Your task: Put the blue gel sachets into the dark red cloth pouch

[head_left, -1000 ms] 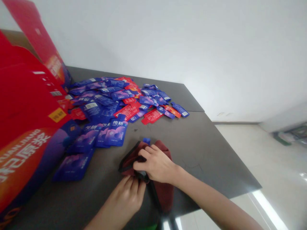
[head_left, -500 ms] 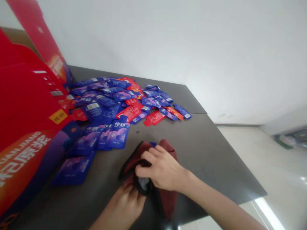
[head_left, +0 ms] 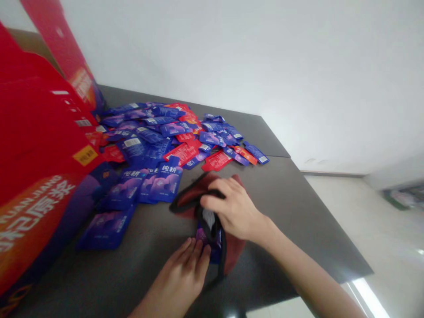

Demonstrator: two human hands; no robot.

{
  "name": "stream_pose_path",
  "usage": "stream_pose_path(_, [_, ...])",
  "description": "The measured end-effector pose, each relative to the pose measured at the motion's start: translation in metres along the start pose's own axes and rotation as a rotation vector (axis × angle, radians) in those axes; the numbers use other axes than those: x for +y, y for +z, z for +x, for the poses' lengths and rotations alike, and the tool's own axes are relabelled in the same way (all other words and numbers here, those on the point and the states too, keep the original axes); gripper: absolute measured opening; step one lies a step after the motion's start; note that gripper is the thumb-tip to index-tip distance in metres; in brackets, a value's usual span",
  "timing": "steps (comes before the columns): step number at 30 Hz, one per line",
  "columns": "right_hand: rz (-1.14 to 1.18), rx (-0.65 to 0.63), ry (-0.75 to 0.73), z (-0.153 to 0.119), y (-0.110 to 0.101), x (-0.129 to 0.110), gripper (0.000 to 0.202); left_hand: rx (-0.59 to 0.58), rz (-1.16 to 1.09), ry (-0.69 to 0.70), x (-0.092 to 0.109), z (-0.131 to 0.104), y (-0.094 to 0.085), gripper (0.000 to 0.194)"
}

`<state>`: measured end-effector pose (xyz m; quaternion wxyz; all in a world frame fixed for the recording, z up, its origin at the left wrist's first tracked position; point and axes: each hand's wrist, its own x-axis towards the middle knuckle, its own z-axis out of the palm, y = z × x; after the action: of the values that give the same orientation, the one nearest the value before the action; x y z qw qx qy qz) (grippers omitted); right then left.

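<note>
Dark tabletop [head_left: 281, 198] carries a red printed carton [head_left: 36, 132], cut off at the left edge of view; its contents cannot be seen. Right of the carton, your right hand [head_left: 236, 210] grips a black-edged brown cloth [head_left: 233, 254], partly hiding a blue-purple pouch [head_left: 203, 236]. Your left hand [head_left: 185, 269], fingers extended together, rests on that pouch. Blue and red pouches [head_left: 175, 128] lie heaped beside the carton, many overlapping.
</note>
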<state>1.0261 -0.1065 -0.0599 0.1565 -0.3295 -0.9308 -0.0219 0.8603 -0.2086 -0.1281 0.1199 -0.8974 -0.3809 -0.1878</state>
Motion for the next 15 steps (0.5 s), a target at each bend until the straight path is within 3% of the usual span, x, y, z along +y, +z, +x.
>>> stream_pose_path(2, [0.007,-0.095,-0.116,-0.014,0.005,-0.021,0.019,-0.067,0.016,0.011,0.000,0.000,-0.003,0.036])
stream_pose_path(4, [-0.005,-0.185,-0.154,-0.016,0.020,-0.023,0.018,-0.080,0.030,0.025,0.000,0.001,-0.005,0.035])
stream_pose_path(8, [-0.096,-0.198,-0.010,0.012,0.045,0.025,0.024,0.007,0.030,0.039,0.003,0.002,-0.002,0.040])
stream_pose_path(11, [-0.109,-0.102,0.181,0.026,0.036,0.055,0.026,0.009,0.061,-0.012,0.009,0.002,0.005,0.040])
stream_pose_path(13, [-0.024,-0.025,0.207,0.021,0.020,0.049,0.027,0.001,0.085,-0.032,0.012,0.001,0.009,0.040])
stream_pose_path(15, [0.074,0.004,0.136,0.005,0.007,0.023,0.026,-0.003,0.107,-0.033,0.015,0.002,0.009,0.039])
